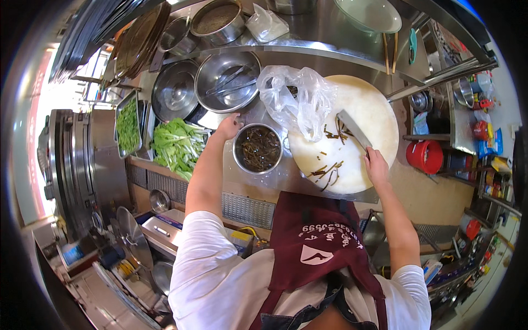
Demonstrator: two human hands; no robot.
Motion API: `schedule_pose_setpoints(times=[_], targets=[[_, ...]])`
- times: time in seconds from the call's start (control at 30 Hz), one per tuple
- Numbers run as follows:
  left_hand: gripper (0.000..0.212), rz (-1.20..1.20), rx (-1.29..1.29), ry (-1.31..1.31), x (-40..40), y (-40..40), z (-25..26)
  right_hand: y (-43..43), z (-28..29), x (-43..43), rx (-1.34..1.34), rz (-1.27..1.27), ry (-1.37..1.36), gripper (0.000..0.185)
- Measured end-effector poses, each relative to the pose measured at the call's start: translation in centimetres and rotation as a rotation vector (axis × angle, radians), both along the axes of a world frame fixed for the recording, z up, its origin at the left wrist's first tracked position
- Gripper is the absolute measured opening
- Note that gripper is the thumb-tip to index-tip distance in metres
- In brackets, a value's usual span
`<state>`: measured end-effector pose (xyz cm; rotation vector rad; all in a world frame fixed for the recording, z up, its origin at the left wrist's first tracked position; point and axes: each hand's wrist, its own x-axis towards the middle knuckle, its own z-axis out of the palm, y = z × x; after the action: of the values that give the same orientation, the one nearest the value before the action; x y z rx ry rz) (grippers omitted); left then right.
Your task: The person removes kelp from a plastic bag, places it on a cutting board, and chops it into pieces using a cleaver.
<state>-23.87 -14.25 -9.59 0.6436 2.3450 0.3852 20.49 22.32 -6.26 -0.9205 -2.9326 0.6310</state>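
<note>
My right hand (376, 165) grips the handle of a cleaver (354, 128), its blade lying over a round, pale cutting board (375, 103). Cut brown-green vegetable strips (339, 133) are beside the blade, and more strips (328, 173) are scattered near the board's front edge. My left hand (230, 126) seems to hold nothing; its thumb and finger are apart. It is between a large steel bowl (202, 93) with tongs (233, 80) inside and a smaller steel bowl (236, 159) of similar dark strips in liquid. A crumpled clear plastic bag (299, 97) overlaps the board's left side.
Leafy greens (177, 144) and a tray of chopped greens (128, 123) stand at the left. Behind the work surface runs a steel shelf (317, 47) with pots, a pale bowl (371, 16) and chopsticks (390, 53). A red bucket (425, 157) stands at the right.
</note>
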Motion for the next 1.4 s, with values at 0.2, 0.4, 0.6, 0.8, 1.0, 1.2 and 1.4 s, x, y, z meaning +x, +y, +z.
schedule_pose_setpoints(times=[0.2, 0.4, 0.6, 0.8, 1.0, 1.2, 1.4], targets=[[0.046, -0.214, -0.047, 0.079, -1.6, -0.1, -3.4, -2.2, 3.8, 1.4, -0.092, 0.139, 0.022, 0.027], [0.023, -0.326, -0.124, 0.230, -0.7, 3.0, -3.1, -1.8, 4.1, 1.2, -0.049, -0.099, 0.100, 0.028], [0.035, -0.262, -0.152, 0.246, -1.0, 3.1, -3.2, -1.6, 2.3, -1.8, 0.034, 0.009, 0.026, 0.029], [0.034, -0.136, -0.114, 0.237, 0.1, 3.9, -2.8, -3.3, 1.7, -1.2, 0.006, 0.089, -0.020, 0.032], [0.029, -0.309, -0.162, 0.287, -0.1, 4.3, -2.7, -3.6, 1.7, -0.3, -0.004, 0.152, 0.002, 0.031], [0.033, -0.343, -0.225, 0.249, -0.1, 5.3, -2.6, -4.0, 2.5, -0.2, -0.009, 0.095, -0.019, 0.029], [0.033, -0.333, -0.219, 0.198, -0.3, 5.0, -1.7, -3.9, 3.2, 0.1, -0.043, 0.062, 0.019, 0.029]])
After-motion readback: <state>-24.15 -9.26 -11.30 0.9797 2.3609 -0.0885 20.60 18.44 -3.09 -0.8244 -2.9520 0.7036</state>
